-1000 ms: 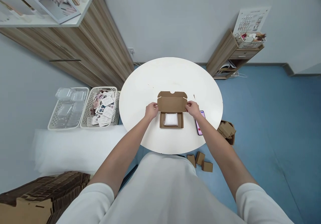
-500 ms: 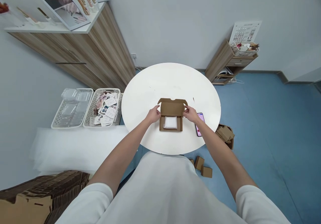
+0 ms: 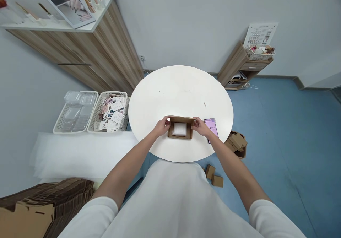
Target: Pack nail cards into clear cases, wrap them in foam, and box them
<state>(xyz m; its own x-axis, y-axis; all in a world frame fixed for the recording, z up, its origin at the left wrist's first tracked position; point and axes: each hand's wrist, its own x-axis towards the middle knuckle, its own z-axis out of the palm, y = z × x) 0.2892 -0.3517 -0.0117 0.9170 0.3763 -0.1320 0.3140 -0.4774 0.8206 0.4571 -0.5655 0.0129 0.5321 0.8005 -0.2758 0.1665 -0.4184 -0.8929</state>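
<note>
A small brown cardboard box (image 3: pixel 180 136) lies on the round white table (image 3: pixel 181 88), near its front edge. A white padded packet (image 3: pixel 179 129) lies inside it. The lid is folded far forward over the box, seen nearly edge on. My left hand (image 3: pixel 163 126) pinches the lid's left corner. My right hand (image 3: pixel 200 125) pinches the right corner. Both hands have their fingers closed on the cardboard.
A phone (image 3: pixel 211 129) with a lit pink screen lies right of the box. Two white baskets (image 3: pixel 90 112) stand at the left, one with cards. Small cardboard boxes (image 3: pixel 237 142) lie on the blue floor at the right. Flat cardboard is stacked at the lower left (image 3: pixel 45 202).
The upright lid has been swung forward and down over the box by both hands. The hands have moved a little nearer to me.
</note>
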